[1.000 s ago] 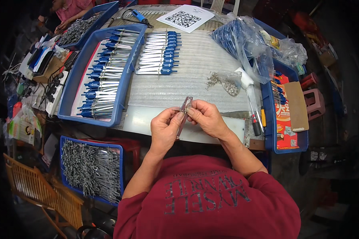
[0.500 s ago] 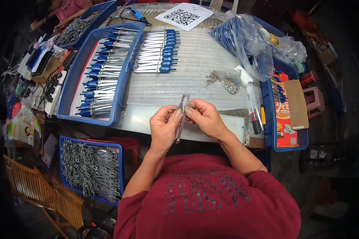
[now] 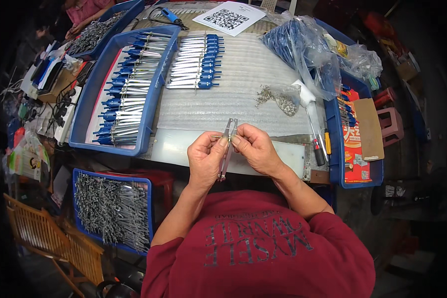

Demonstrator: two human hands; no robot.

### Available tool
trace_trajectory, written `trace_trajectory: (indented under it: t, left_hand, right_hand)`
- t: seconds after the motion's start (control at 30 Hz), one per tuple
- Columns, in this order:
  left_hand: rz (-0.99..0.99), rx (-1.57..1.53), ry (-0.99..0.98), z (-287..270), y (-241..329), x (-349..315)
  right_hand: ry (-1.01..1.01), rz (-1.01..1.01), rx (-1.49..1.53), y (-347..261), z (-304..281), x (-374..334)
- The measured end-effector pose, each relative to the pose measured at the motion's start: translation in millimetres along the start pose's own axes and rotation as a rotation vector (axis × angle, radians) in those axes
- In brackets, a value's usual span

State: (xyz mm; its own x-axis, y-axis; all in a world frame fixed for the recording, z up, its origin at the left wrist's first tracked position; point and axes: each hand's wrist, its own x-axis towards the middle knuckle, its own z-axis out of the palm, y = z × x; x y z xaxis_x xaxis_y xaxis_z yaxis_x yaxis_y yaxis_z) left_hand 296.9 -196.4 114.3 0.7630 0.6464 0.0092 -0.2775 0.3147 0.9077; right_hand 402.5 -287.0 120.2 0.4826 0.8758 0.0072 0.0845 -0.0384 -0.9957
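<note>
At the near edge of the table, both hands hold a slim two-armed metal piece (image 3: 224,166) with a thin rod across it, somewhat like a pair of dividers. It is upright, its narrow arms slightly apart at the top. My left hand (image 3: 205,155) pinches it and the rod from the left. From the other side, my right hand (image 3: 256,149) grips it between thumb and fingers near the crossing rod. The curled fingers hide part of the joint. Beyond them, a row of similar metal pieces with blue ends (image 3: 196,64) lies on white foam sheeting (image 3: 238,89).
A blue tray (image 3: 146,126) of blue-ended pieces stands at left; below it, a blue crate (image 3: 150,213) holds many metal parts. Small screws (image 3: 283,102) spill from a bag. Screwdrivers (image 3: 319,151) lie beside the right-hand blue bin (image 3: 336,171). A plastic bag of blue parts (image 3: 303,44) sits behind.
Both hands keep their hold on the metal piece, with only a slight shift of the fingers. Its upper arm ends stay slightly apart; nothing else has visibly moved.
</note>
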Motion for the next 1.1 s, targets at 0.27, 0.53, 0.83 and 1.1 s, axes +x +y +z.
trace_trajectory:
  t: [0.27, 0.53, 0.83, 1.1]
  left_hand:
    - [0.023, -0.016, 0.027, -2, -1, 1]
    - [0.004, -0.025, 0.006, -1, 0, 1]
    - [0.018, -0.030, -0.009, -2, -1, -1]
    - [0.012, -0.025, -0.002, -6, -3, 0]
  right_hand:
    - [-0.016, 0.068, 0.172, -13, 2, 2]
    - [0.007, -0.001, 0.123, -8, 2, 1]
    - [0.017, -0.025, 0.043, -7, 2, 0]
    - [-0.050, 0.056, 0.112, -12, -5, 3]
